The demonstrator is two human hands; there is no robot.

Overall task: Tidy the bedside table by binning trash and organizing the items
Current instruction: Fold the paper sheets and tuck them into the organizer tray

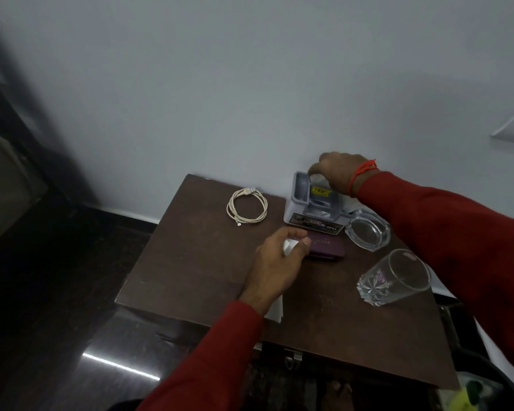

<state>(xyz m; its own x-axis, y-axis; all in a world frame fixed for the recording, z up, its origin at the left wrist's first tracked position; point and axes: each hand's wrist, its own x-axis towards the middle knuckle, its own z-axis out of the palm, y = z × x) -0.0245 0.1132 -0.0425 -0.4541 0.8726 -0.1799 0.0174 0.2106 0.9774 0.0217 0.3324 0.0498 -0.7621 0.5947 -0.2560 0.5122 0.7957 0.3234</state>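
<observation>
My left hand [275,262] hovers over the middle of the dark wooden bedside table [190,262], its fingers closed on a small white crumpled piece [379,246]. Under its fingertips lies a flat purple case [330,247]. My right hand [337,173] reaches to the back of the table and grips the top of a grey plastic desk organizer [301,200] that stands against the wall. A coiled white USB cable [247,209] lies to the organizer's left. A white paper [275,310] peeks out from under my left wrist.
A clear glass ashtray [368,229] sits right of the organizer. A drinking glass [395,277] lies on its side near the right edge. A bin with a dark liner [484,378] stands at the lower right. The white wall [250,84] backs the table.
</observation>
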